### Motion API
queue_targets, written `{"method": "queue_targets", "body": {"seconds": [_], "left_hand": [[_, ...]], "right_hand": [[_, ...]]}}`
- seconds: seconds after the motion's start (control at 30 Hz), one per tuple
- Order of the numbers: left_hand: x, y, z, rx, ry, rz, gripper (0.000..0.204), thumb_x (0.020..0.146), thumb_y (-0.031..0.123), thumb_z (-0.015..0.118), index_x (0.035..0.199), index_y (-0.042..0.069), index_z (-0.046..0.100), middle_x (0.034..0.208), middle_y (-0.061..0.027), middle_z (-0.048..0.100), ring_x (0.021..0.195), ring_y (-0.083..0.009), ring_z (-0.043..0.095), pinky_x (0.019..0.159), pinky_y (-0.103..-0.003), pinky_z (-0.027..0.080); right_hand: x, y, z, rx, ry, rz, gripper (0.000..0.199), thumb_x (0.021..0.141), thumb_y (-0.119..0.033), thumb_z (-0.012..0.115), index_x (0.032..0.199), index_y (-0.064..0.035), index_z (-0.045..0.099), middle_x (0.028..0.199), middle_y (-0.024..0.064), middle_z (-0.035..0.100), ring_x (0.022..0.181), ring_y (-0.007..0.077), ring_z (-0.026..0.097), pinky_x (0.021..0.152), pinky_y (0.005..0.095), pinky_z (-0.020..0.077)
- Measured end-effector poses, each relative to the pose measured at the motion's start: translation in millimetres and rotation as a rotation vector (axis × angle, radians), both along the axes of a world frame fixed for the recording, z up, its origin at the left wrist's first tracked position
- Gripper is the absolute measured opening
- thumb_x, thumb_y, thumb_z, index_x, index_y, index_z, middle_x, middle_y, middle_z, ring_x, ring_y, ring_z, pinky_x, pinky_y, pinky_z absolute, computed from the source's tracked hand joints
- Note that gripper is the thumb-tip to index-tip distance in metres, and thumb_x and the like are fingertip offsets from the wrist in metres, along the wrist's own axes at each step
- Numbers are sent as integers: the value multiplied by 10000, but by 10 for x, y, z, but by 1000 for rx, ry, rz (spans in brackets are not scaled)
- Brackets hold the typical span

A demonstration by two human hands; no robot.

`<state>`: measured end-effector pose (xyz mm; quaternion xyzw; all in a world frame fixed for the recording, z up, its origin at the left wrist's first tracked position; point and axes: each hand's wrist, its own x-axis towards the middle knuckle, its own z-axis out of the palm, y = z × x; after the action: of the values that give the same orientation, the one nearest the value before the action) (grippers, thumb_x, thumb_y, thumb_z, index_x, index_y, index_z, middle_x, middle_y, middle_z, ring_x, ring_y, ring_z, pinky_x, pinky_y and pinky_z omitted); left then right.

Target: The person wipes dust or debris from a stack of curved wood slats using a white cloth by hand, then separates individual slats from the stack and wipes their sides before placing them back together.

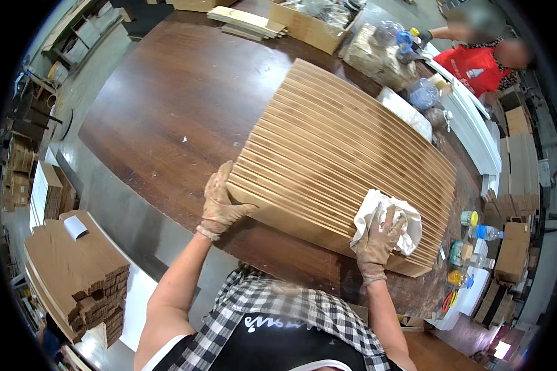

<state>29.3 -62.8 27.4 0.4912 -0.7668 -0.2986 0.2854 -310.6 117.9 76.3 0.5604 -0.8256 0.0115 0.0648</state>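
Fluted wooden panel (346,154), pale, ribbed lengthwise, lying flat on dark brown worktable (167,111), filling the centre out toward 3 o'clock. Left hand (220,201), gloved, at the panel's near-left corner around 8 o'clock, fingers closed narrow over the edge, thumb along the side. Right hand (377,241), gloved, at 5 o'clock near the panel's front edge, fingers spread wide, pressing a crumpled white cloth (390,216) against the ribs. Small bottles and jars (470,241) at 4 o'clock just beyond the panel's right corner. Stack of cut wooden strips (74,272) at 8 o'clock, well apart, below table level. Another person in red (476,65) at 1 o'clock, across the table
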Motion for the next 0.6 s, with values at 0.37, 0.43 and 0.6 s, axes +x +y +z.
{"method": "queue_targets", "body": {"seconds": [0.37, 0.43, 0.6], "left_hand": [[340, 2, -1095, 304, 114, -48, 980, 717, 383, 840, 1501, 45, 360, 1515, -209, 413, 1419, -392, 350, 1186, -504, 243], [135, -88, -431, 15, -174, -118, 1029, 656, 447, 876, 1469, 24, 410, 1479, -208, 464, 1385, -405, 396, 1172, -508, 276], [55, -74, -157, -65, -76, -38, 1107, 599, 611, 866, 1407, -32, 467, 1390, -221, 542, 1329, -428, 450, 1142, -523, 306]], "right_hand": [[1817, -2074, 234, -377, -384, 944, 441, 958, -227, 509, 1393, -198, 574, 1425, 70, 556, 1305, 410, 502, 1187, 632, 191], [1235, -1954, 148, -351, -268, 800, 403, 969, -248, 527, 1362, -207, 609, 1437, 73, 549, 1309, 358, 507, 1193, 592, 214], [-793, -801, 106, -255, -82, 348, 416, 931, -249, 633, 1346, -242, 605, 1427, 83, 554, 1380, 268, 464, 1180, 485, 355]]}}
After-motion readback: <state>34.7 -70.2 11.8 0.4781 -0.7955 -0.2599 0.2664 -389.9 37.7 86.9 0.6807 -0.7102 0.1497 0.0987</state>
